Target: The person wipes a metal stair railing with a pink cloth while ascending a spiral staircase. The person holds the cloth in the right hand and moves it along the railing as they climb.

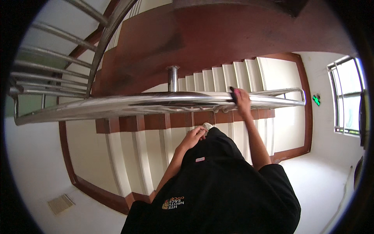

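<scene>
My right hand (243, 102) reaches out to a shiny stainless steel handrail (155, 101) that crosses in front of me. Its fingers are closed around a small dark and pink item (234, 94), which is pressed against the rail; what it is made of is too blurred to tell. Close to my body, my left hand (193, 138) hangs in front of my dark trousers with its fingers half curled. Nothing shows in that hand, though its palm is hidden. Under the rail, a light shoe (207, 125) stands on the stairs.
Cream stair treads (157, 146) with brown edging run below me. Beyond the rail lies another flight (222, 77), beneath a brown sloping surface (233, 32). More metal railing (98, 52) rises at left. To the right are a green lit sign (316, 100) and a barred window (347, 96).
</scene>
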### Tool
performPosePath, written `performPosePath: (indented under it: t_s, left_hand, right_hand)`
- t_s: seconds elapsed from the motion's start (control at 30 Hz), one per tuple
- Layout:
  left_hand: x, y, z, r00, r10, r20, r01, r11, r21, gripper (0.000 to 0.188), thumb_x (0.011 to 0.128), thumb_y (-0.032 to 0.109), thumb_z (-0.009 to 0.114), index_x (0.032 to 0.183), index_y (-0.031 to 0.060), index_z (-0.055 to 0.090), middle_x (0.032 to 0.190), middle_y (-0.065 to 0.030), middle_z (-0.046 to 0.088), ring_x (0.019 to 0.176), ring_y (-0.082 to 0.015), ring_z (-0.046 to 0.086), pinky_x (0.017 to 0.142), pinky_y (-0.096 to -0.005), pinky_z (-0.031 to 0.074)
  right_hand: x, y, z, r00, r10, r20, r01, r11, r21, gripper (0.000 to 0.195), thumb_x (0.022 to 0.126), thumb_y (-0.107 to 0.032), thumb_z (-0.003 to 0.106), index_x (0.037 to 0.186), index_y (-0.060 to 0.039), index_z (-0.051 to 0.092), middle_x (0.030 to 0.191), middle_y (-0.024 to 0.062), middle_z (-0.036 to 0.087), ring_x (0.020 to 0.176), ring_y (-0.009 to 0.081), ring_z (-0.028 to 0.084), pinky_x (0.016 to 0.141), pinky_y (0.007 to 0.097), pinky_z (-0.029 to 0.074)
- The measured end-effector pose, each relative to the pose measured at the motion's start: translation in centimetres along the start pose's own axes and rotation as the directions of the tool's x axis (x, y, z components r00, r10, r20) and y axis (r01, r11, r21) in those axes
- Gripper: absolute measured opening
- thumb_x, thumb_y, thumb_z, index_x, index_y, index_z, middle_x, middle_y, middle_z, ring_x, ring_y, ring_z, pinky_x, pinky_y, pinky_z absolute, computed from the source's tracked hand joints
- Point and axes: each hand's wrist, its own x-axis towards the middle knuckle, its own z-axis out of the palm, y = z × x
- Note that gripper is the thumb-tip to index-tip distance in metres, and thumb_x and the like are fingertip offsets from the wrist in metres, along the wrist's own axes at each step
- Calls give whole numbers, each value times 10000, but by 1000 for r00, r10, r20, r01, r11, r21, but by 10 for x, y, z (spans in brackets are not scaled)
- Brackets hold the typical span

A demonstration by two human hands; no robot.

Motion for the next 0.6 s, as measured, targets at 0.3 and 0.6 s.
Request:
performPosePath:
  t_s: [0.3,0.6]
  left_hand:
    - [-27,-38,-12,987,11,-162,-28,995,-100,292,1049,269,479,1148,41,632,858,-43,653,783,-110,617,715,-268,502]
    - [-32,-30,-41,980,166,-105,-181,972,-151,273,1057,257,443,1128,36,585,838,-51,627,758,-124,613,706,-282,503]
  right_hand:
    - [2,-103,26,990,-65,-123,86,980,177,475,968,-221,550,1401,-58,442,1390,186,435,1358,397,350,1138,527,262]
    - [14,-255,7,964,-259,-67,267,946,184,682,850,-167,695,1459,-115,393,1441,187,399,1390,388,331,1145,530,233]
